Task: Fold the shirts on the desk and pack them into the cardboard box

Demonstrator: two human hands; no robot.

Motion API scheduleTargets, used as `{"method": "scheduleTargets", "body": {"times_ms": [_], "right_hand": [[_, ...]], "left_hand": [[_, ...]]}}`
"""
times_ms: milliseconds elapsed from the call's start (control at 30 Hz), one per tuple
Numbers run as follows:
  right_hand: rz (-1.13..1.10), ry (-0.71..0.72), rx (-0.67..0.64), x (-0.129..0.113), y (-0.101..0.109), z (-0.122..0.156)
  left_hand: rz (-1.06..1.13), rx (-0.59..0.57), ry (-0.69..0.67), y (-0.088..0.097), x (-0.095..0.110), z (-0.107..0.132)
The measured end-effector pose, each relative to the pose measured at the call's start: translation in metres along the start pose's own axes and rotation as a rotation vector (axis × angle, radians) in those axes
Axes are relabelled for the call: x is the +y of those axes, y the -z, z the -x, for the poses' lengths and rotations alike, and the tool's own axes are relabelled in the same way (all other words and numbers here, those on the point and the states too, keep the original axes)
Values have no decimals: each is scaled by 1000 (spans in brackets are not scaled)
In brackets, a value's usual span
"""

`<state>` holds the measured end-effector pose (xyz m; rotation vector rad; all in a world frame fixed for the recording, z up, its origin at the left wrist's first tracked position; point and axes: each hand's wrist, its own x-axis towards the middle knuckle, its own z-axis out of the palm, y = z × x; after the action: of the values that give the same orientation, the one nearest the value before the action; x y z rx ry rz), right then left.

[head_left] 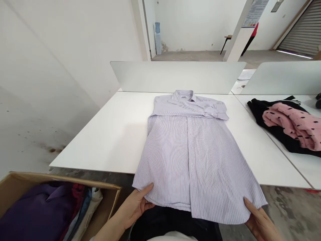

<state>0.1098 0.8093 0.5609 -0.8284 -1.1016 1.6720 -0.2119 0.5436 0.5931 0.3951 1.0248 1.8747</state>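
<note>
A pale striped shirt (190,150) lies flat on the white table (112,134), collar away from me, sleeves folded across the top. Its hem hangs over the near table edge. My left hand (134,206) pinches the hem's left corner, thumb on top and fingers beneath the cloth. My right hand (258,219) grips the hem's right corner the same way, with the thumb lying on the fabric.
A cardboard box (110,201) with purple, red and other clothes stands at the lower left. On the neighbouring table at the right lie a black garment (273,129) and a pink dotted one (296,127). Grey dividers (175,77) close off the far table edge.
</note>
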Motion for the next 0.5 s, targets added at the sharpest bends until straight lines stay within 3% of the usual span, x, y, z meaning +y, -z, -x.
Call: {"method": "scheduleTargets", "body": {"times_ms": [167,267,367,500], "right_hand": [[21,-25,29,9,29,1],[32,-5,80,5,33,11],[45,22,165,-16,19,25],[-19,131,231,-72,-15,29]], "left_hand": [[-49,-18,87,8,-13,18],[-73,-68,118,11,-14,29],[-73,-123,69,7,1,37],[-83,-168,-74,-13,46,40]]}}
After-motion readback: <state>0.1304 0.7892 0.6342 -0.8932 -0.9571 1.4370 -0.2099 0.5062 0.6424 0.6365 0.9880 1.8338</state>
